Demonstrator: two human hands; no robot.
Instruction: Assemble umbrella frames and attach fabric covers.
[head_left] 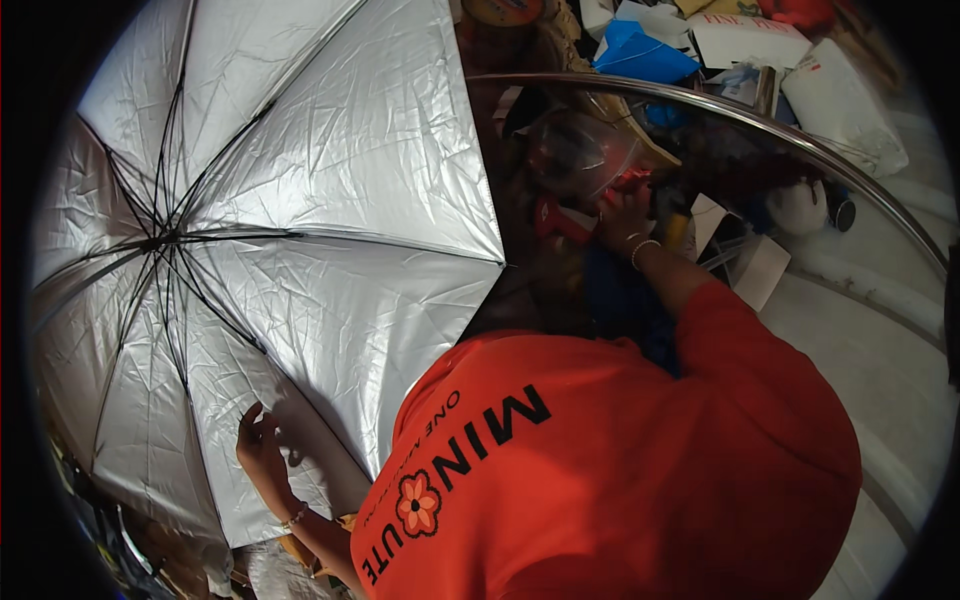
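A large open umbrella fills the left side, its silver underside toward me and its dark ribs meeting at a hub. My left hand is in front of the lower part of the canopy, fingers loosely bent and apart, with nothing in them. It casts a shadow on the silver cloth; whether it touches the cloth I cannot tell. My right hand reaches into a dim heap of goods, its fingers bent at a red item. Shadow hides what the fingertips hold. Clear plastic packaging lies just beyond.
A curved metal rail arcs past the goods at the right. Behind it lie a blue packet, a white carton and a white plastic package. An opened white box stands near my right forearm, beside a pale surface.
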